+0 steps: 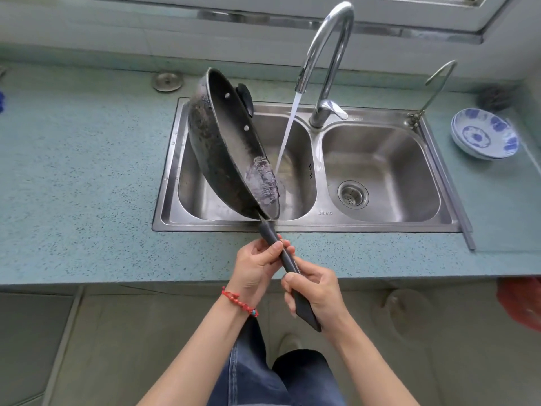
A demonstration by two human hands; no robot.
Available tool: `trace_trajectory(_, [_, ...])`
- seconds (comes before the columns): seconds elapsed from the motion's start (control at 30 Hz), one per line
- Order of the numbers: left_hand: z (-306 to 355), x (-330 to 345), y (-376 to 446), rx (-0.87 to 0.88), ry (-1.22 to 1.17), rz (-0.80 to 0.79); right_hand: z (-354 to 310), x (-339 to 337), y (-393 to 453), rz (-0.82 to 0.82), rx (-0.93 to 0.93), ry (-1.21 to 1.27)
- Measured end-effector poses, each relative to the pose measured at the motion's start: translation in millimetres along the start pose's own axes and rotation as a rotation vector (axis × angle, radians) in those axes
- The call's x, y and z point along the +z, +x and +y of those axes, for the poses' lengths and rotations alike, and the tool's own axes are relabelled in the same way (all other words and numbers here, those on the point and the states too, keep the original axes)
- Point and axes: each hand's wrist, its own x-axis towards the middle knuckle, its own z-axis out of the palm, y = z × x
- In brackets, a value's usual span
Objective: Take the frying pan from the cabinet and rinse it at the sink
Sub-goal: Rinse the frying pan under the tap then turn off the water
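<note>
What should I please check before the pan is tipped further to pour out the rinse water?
1. Both hands on the long dark handle: left hand and right hand grip it: ok.
2. Black round frying pan over the left steel sink basin: ok.
3. Water stream from the chrome gooseneck tap reaches the pan: ok.
4. Left drain free: hidden by the pan, cannot tell.
5. Blue-and-white bowls away from the pan: ok.

Pan tilted under running water

Both hands, left hand (257,266) and right hand (314,291), grip the handle (288,266); the frying pan (231,145) (tipped on edge) hangs over the sink's (310,222) left basin, beside the tap's (328,54) stream.
</note>
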Motion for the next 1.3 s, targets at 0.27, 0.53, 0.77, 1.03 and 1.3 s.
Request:
trace_trajectory(0.27, [1,9,-3,0.216,0.213,0.114,-22,-9,3,-0.144,0.039,-0.235])
trace_trajectory(0.53, [3,16,-4,0.312,0.373,0.208,-29,-5,7,-0.051,0.053,-0.3])
trace_trajectory(0.77, [9,10,-3,0.252,0.299,0.211,-22,10,9,-0.077,0.072,-0.01])
trace_trajectory(1.03, [17,19,-10,0.026,0.023,0.061,-22,13,3,-0.13,0.136,0.32])
trace_trajectory(1.3, [15,23,-11,0.063,0.111,0.095,-29,2,8,-0.173,0.156,0.07])
